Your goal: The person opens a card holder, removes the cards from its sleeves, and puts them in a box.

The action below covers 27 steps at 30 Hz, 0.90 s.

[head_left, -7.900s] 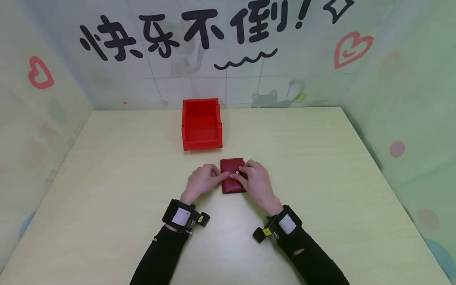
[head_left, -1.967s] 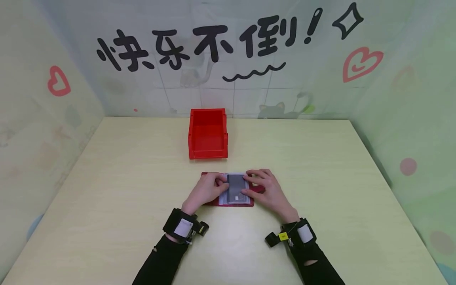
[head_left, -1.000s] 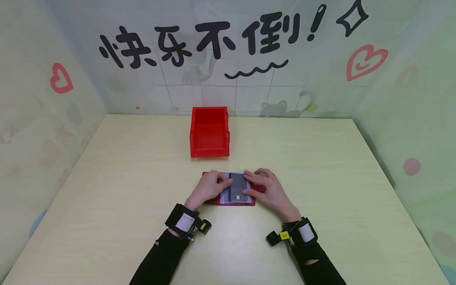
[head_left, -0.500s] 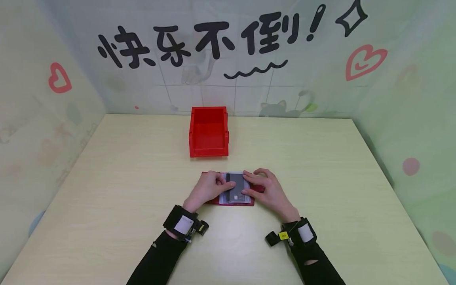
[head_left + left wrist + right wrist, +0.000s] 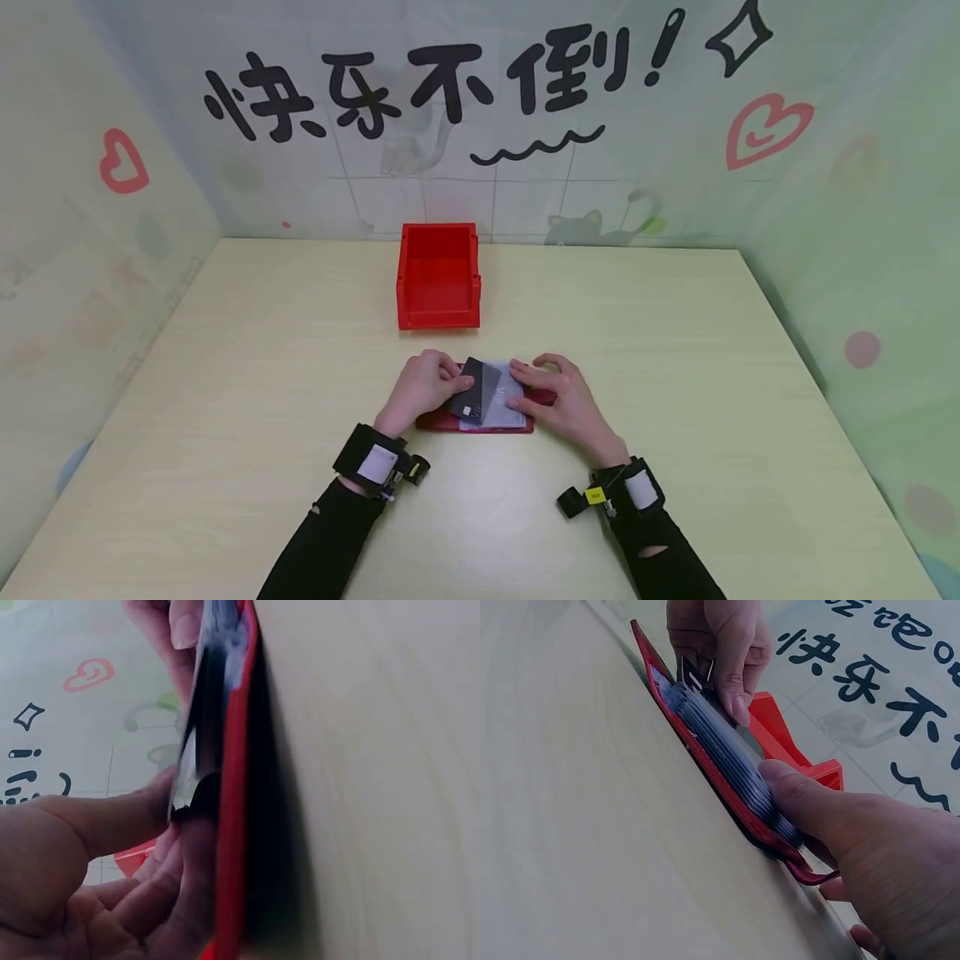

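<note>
A red card holder (image 5: 437, 420) lies spread on the table, with a stack of clear plastic sleeves (image 5: 507, 413) on its right part. Between thumb and fingers, my left hand (image 5: 422, 390) pinches a dark card (image 5: 468, 390), which sits tilted and partly out of the top sleeve on its left side. My right hand (image 5: 572, 408) grips the right edge of the sleeves and holder. In the right wrist view its thumb (image 5: 799, 791) presses on the stack. The left wrist view shows the card's edge raised above the red cover (image 5: 234, 825).
Behind the card holder stands a red open bin (image 5: 438, 320), near the back of the pale wooden table (image 5: 300, 317). Printed backdrop walls (image 5: 360, 192) rise at the back and both sides.
Earlier the holder was closed; it has been opened. In the last half second my left hand has drawn the dark card leftward and tilted it, while my right hand has stayed put.
</note>
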Each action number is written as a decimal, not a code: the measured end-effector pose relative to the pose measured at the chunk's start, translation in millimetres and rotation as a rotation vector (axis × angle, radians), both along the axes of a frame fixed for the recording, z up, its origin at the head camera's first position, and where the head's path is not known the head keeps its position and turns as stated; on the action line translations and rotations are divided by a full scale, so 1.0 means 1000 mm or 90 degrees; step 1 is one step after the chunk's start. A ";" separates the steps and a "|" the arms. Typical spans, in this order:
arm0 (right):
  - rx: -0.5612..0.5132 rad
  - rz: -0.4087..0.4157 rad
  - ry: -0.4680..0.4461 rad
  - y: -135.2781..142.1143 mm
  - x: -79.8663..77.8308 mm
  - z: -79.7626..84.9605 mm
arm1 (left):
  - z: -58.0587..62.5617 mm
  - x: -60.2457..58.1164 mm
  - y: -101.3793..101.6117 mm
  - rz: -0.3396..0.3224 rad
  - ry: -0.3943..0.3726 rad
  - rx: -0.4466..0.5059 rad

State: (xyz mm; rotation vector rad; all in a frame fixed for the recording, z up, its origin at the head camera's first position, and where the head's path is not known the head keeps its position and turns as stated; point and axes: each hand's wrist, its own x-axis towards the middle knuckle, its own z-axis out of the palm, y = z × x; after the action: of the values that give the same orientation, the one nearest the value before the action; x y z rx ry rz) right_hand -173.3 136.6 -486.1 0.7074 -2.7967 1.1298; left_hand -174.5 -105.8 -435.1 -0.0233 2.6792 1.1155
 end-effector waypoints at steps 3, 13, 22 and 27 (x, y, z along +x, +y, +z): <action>0.000 0.000 0.012 0.000 0.001 0.000 | -0.001 -0.001 -0.006 0.020 -0.036 0.050; -0.007 0.000 0.032 0.001 0.003 -0.003 | -0.009 0.002 -0.018 0.079 -0.100 0.188; -0.008 0.002 0.032 0.000 0.001 -0.005 | -0.005 -0.003 -0.029 0.103 -0.041 0.212; -0.006 0.002 0.034 0.000 0.001 -0.005 | 0.002 -0.011 -0.028 0.129 0.016 0.239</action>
State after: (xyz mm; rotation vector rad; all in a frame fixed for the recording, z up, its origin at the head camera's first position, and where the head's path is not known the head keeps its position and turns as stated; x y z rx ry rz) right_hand -171.9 136.5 -490.9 0.7300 -2.7461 1.1066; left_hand -185.8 -134.2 -433.2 -0.2192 2.4859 1.6738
